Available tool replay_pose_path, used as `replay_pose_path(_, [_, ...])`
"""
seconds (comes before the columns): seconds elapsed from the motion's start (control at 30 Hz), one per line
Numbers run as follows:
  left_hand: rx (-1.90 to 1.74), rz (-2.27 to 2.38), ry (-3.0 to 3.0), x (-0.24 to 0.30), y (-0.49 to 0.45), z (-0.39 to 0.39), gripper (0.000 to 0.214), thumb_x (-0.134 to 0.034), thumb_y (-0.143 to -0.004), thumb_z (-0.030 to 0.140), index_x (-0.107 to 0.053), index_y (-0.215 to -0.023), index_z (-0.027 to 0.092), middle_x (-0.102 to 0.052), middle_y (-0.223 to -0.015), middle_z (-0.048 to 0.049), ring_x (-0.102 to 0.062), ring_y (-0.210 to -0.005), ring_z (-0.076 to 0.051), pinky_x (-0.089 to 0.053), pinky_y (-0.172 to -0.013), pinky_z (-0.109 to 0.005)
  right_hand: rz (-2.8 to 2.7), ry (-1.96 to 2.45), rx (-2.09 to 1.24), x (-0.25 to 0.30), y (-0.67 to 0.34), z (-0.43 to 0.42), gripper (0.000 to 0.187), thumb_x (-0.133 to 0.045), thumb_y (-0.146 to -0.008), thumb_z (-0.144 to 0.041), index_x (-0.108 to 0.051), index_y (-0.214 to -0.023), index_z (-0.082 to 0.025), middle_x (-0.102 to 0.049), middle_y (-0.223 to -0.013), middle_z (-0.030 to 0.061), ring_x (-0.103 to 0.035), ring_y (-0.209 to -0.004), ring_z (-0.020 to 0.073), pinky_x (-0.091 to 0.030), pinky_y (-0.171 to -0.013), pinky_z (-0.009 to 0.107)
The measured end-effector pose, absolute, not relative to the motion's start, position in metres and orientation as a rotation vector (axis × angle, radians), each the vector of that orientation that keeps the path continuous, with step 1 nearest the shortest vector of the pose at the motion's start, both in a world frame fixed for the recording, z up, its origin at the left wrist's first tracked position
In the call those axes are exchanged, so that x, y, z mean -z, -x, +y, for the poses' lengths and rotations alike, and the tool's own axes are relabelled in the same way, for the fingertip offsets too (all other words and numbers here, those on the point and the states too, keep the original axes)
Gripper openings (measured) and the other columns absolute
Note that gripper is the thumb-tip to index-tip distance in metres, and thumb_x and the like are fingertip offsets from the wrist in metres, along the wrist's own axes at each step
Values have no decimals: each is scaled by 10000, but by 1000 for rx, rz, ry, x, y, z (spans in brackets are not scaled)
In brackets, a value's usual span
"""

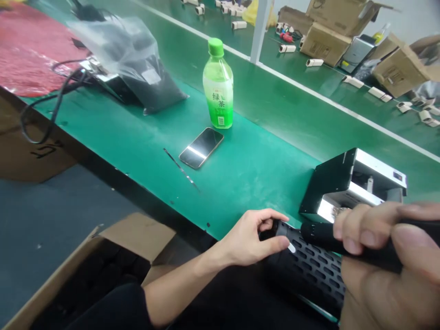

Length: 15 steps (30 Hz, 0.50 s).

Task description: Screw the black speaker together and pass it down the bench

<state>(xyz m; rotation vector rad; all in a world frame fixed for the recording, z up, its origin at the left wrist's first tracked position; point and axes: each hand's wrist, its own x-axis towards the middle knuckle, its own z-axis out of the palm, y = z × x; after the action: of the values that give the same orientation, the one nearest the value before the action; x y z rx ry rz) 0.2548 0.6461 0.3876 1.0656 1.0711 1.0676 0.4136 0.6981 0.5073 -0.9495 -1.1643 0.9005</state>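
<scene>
My left hand (252,236) grips the end of a black perforated housing (311,263), thumb on its near side and fingers over its far edge. A small white mark shows beside the thumb. Wrapped round a black electric screwdriver (321,233) is my right hand (381,284), close to the camera and partly out of frame. The screwdriver's nose points left toward the housing's upper edge, near my left fingertips. Its tip is too small to tell whether it touches. Just beyond stands a black and silver box-shaped device (330,183) with an open front.
A smartphone (201,147), a green tea bottle (218,87) and a thin dark strip (180,169) are on the green bench. A plastic-bagged item (137,68) with a cable lies far left. Below the bench edge sits an open carton (137,236). White camera-like units (288,48) line the far bench.
</scene>
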Motion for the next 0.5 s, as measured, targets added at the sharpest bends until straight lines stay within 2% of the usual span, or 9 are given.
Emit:
replay_pose_path(0.1, [-1044, 1085, -1090, -391, -253, 648, 559, -978, -822, 478, -856, -1258, 150, -425, -738, 79, -388, -692, -125, -340, -677, -278, -1170, 942, -898, -505, -413, 695, 231, -775, -851, -183, -644, -1026, -259, -552, -683, -71, -483, -562, 176, -451, -568, 394])
replay_pose_path(0.3, [-1028, 1035, -1066, -392, -255, 653, 483, -947, -812, 444, -837, -1172, 141, -450, -721, 77, -385, -676, -120, -331, -646, -264, -1502, 707, -1001, -504, -419, 700, 294, -770, -942, -50, -652, -1136, -237, -638, -761, -64, -564, -588, 150, -513, -562, 364])
replay_pose_path(0.43, [-1016, 1035, -1077, -389, -255, 654, 469, -939, -813, 454, -831, -1157, 155, -419, -704, 89, -374, -657, -115, -304, -634, -269, -1478, 679, -1010, -503, -415, 704, 239, -743, -1017, -45, -626, -1111, -231, -611, -746, -65, -526, -560, 130, -489, -566, 347])
replay_pose_path(0.5, [-1019, 1041, -1077, -388, -255, 654, 463, -938, -816, 458, -833, -1155, 161, -403, -709, 89, -371, -661, -118, -303, -642, -275, -1446, 692, -988, -502, -412, 703, 234, -763, -995, -53, -634, -1083, -228, -593, -724, -65, -516, -553, 133, -466, -559, 346])
